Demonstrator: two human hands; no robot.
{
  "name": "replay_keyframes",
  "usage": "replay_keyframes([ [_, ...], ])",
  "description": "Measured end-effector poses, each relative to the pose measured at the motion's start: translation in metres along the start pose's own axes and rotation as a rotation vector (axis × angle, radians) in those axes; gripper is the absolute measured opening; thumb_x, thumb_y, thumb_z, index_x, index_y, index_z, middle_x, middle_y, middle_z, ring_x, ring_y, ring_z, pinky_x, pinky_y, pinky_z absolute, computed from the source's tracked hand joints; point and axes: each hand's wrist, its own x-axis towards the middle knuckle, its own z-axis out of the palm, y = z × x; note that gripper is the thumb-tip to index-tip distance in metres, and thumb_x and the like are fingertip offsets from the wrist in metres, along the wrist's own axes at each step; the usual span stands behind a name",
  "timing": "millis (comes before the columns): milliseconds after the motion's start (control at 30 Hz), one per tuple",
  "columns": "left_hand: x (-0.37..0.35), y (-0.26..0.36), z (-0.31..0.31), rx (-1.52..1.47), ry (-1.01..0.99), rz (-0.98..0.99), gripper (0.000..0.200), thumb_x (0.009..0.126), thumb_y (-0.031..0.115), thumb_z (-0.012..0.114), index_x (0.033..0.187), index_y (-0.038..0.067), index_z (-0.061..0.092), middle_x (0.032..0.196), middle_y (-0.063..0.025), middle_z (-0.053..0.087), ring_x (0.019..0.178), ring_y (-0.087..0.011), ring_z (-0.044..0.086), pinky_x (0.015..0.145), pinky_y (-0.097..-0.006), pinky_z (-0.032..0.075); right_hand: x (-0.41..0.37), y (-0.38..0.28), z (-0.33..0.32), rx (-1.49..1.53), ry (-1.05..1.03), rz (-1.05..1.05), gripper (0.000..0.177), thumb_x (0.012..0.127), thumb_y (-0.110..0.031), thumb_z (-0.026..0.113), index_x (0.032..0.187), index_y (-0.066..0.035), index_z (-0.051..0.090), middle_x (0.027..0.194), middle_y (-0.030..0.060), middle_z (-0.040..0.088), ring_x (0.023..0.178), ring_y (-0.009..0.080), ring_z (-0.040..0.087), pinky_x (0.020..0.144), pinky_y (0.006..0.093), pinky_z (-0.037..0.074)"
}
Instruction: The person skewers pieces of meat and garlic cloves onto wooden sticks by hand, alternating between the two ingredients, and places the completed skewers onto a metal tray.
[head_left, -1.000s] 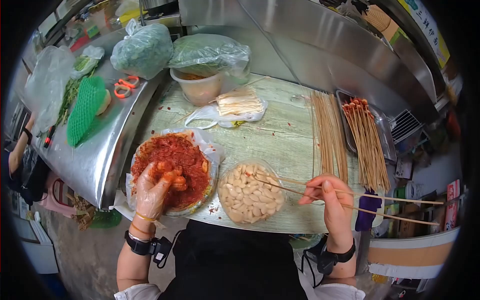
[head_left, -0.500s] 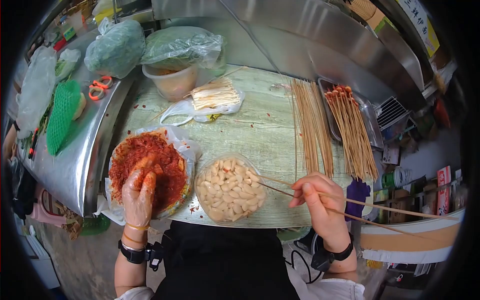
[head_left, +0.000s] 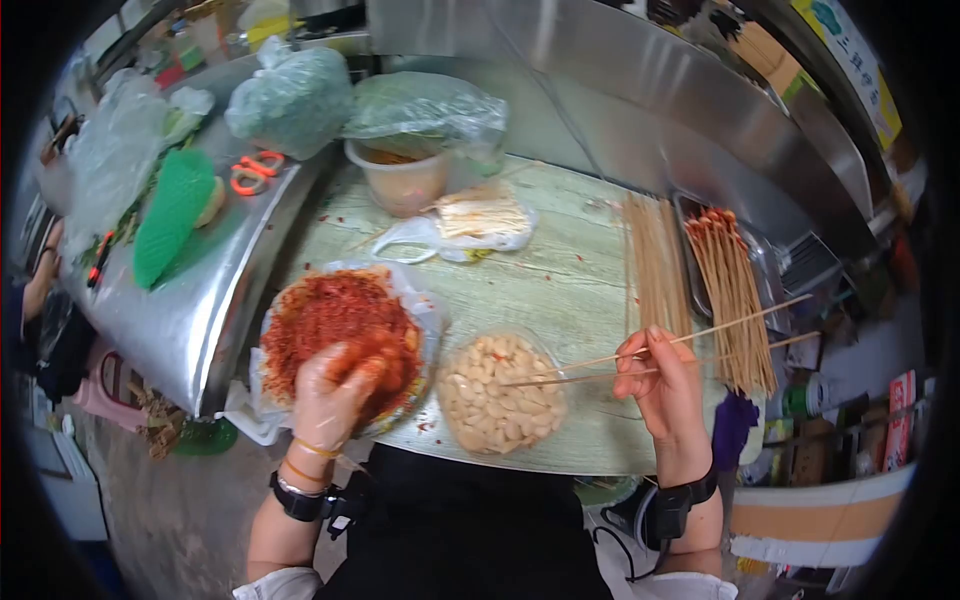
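Observation:
My left hand [head_left: 335, 395], in a thin clear glove smeared red, is pressed into a bowl of red chili-coated pieces [head_left: 340, 325] and closed on a clump of it. My right hand [head_left: 660, 385] pinches two bamboo skewers [head_left: 700, 345]; their tips point left over a clear bowl of pale white pieces [head_left: 500, 395], their back ends angle up to the right. Both bowls sit at the near edge of a green wood-grain table [head_left: 560, 270].
A row of bare skewers [head_left: 655, 265] lies beside a metal tray of loaded skewers [head_left: 735, 290]. Enoki mushrooms in a bag [head_left: 480, 215], a plastic tub [head_left: 400, 180] and bagged greens [head_left: 290, 95] stand behind. Orange scissors [head_left: 255, 172] rest on the steel counter at left.
My right hand has swung the skewers' back ends upward, tips still at the white bowl. My left hand has closed on a clump in the red bowl. The view shifted slightly.

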Motion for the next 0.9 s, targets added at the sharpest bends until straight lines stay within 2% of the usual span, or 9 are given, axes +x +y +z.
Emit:
replay_keyframes([
  [100,-0.001,0.004,-0.009,0.114,-0.124,-0.004,0.021,0.085,-0.001,0.056,0.106,-0.002,0.062,0.095,-0.0038,0.066,0.084,-0.0098,0.059,0.073,-0.0244,0.049,0.022,0.013,0.021,0.122,-0.111,0.110,0.030,0.096,-0.025,0.046,0.085,0.000,0.058,0.073,0.0095,0.060,0.056,0.0179,0.061,0.051,0.0257,0.053],
  [133,-0.003,0.013,-0.009,-0.083,-0.178,-0.067,0.024,0.086,-0.002,0.054,0.110,-0.002,0.059,0.100,-0.0050,0.064,0.089,-0.0102,0.058,0.078,-0.0250,0.049,0.028,0.015,0.033,0.134,-0.147,0.117,0.030,0.096,-0.025,0.046,0.085,0.000,0.058,0.073,0.0095,0.060,0.056,0.0179,0.061,0.051,0.0257,0.053],
  [233,-0.005,0.033,-0.018,-0.104,-0.346,-0.045,0.034,0.088,-0.001,0.053,0.122,-0.003,0.051,0.106,-0.0055,0.062,0.096,-0.0111,0.057,0.085,-0.0260,0.047,0.040,0.009,0.060,0.107,-0.252,0.196,0.029,0.095,-0.026,0.047,0.086,0.000,0.058,0.073,0.0092,0.060,0.058,0.0179,0.062,0.052,0.0267,0.053],
  [433,-0.010,0.032,-0.029,-0.173,-0.534,-0.049,0.041,0.087,0.000,0.055,0.127,-0.003,0.046,0.106,-0.0064,0.062,0.093,-0.0121,0.059,0.083,-0.0263,0.048,0.067,0.016,0.091,0.088,-0.396,0.280,0.030,0.094,-0.026,0.049,0.087,0.001,0.058,0.076,0.0096,0.059,0.058,0.0178,0.062,0.052,0.0258,0.053],
  [500,-0.011,0.019,-0.029,-0.303,-0.500,-0.139,0.042,0.086,0.002,0.057,0.126,-0.003,0.047,0.105,-0.0078,0.062,0.091,-0.0123,0.060,0.081,-0.0266,0.048,0.072,0.019,0.092,0.043,-0.401,0.325,0.030,0.094,-0.026,0.049,0.087,0.001,0.058,0.077,0.0096,0.059,0.058,0.0175,0.063,0.051,0.0250,0.053],
  [600,-0.009,0.014,-0.028,0.046,-0.475,-0.015,0.041,0.087,0.004,0.059,0.126,-0.003,0.048,0.105,-0.0101,0.062,0.089,-0.0133,0.060,0.080,-0.0276,0.049,0.070,0.018,0.093,0.014,-0.371,0.285,0.031,0.094,-0.028,0.049,0.087,0.001,0.058,0.077,0.0097,0.059,0.057,0.0169,0.063,0.051,0.0241,0.053],
  [700,-0.013,0.015,-0.018,-0.184,-0.289,-0.111,0.035,0.090,0.009,0.057,0.122,-0.005,0.051,0.106,-0.0115,0.062,0.091,-0.0150,0.061,0.082,-0.0290,0.050,0.054,0.008,0.093,0.011,-0.245,0.167,0.029,0.096,-0.024,0.044,0.086,0.001,0.056,0.073,0.0094,0.058,0.055,0.0167,0.059,0.049,0.0255,0.052],
  [767,-0.011,-0.001,-0.013,-0.698,-0.087,-0.180,0.033,0.093,0.015,0.054,0.119,-0.006,0.052,0.108,-0.0130,0.062,0.095,-0.0184,0.061,0.085,-0.0317,0.050,0.039,0.010,0.088,0.011,-0.219,0.074,0.030,0.096,-0.026,0.044,0.087,0.000,0.057,0.074,0.0097,0.058,0.061,0.0182,0.062,0.054,0.0274,0.052],
  [900,-0.012,-0.005,-0.007,-0.874,-0.001,-0.087,0.034,0.093,0.017,0.052,0.118,-0.006,0.051,0.110,-0.0148,0.061,0.100,-0.0239,0.061,0.088,-0.0352,0.051,0.000,0.020,0.093,-0.036,-0.219,-0.151,0.032,0.097,-0.025,0.042,0.089,0.003,0.057,0.080,0.0115,0.058,0.071,0.0218,0.064,0.066,0.0314,0.053],
])
